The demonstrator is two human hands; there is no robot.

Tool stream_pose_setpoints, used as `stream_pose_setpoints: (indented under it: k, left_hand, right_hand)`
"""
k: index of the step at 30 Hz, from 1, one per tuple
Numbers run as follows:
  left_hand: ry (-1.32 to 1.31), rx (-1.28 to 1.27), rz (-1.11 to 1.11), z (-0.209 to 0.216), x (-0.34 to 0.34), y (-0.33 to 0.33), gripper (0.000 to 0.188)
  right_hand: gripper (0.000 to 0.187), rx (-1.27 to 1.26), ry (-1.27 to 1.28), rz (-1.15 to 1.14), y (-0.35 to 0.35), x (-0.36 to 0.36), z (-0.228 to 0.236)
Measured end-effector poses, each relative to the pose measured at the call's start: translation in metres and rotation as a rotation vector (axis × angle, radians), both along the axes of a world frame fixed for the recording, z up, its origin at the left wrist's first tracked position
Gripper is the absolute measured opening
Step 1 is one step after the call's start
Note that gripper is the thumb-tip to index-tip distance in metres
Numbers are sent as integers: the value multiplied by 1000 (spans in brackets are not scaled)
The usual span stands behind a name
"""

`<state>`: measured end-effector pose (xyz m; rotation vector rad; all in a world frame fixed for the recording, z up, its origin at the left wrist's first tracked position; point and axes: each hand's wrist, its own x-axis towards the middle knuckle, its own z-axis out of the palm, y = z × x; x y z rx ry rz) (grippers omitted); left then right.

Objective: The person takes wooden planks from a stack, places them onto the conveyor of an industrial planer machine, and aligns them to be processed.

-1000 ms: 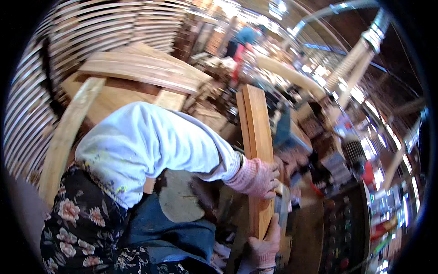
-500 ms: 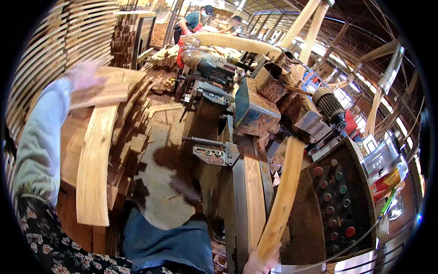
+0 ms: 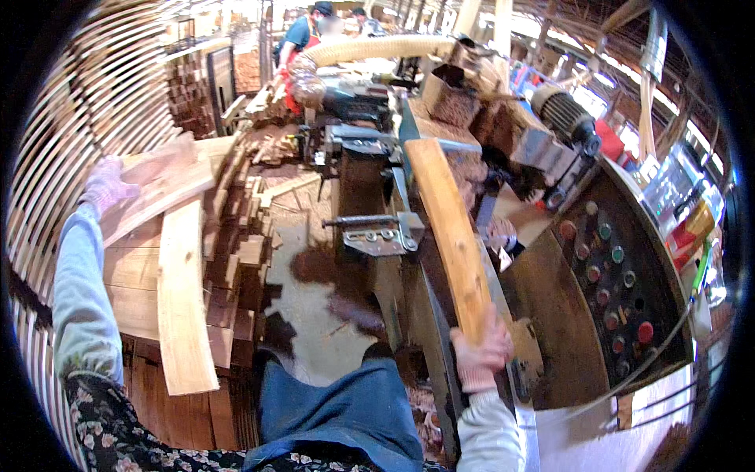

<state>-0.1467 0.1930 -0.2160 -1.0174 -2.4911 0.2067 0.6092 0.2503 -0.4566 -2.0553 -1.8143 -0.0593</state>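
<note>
My right hand [image 3: 481, 350], in a pale glove, is closed round the near end of a long wooden board [image 3: 450, 228]. That board lies along the narrow metal bed of a woodworking machine, its far end close to the sawdust-covered housing [image 3: 448, 126]. On the left, my gloved left hand [image 3: 110, 185] grips the outer end of a shorter wooden board [image 3: 161, 185], tilted above the stacked timber. Beneath it, another long board [image 3: 185, 299] rests on the stack with its near end jutting toward me.
A control panel with coloured buttons [image 3: 621, 291] stands right of the machine bed. A metal clamp bracket [image 3: 377, 236] sticks out on its left. Stacked timber [image 3: 130, 275] fills the left side. A ribbed hose [image 3: 377, 49] crosses behind, near a co-worker [image 3: 299, 35].
My right hand has moved forward, bringing its board over the machine bed and swinging the far end left. The wooden strip seen in the bed no longer shows. My left hand's board has changed angle.
</note>
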Motion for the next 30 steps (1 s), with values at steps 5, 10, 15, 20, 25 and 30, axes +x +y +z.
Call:
stream_pose_setpoints:
  k: [5,10,15,20,25,30]
  left_hand:
    - [27,213,-637,-70,-92,-35,93]
    - [-404,3,-400,-40,5,-65,133]
    - [-172,-57,-351,-52,-31,-82,135]
    - [6,60,-511,-17,79,-75,116]
    - [129,-108,-855,38,237,-13,74]
    - [208,-279,-1628,-35,375,91,67]
  right_hand:
    - [96,88,-230,86,-176,69,1]
    - [70,207,-345,235,-206,82,15]
    - [71,72,-111,336,-81,64,-1]
    - [62,177,-92,420,65,11,0]
    - [75,400,258,816,94,-50,28]
    - [117,467,-128,846,-5,-66,110]
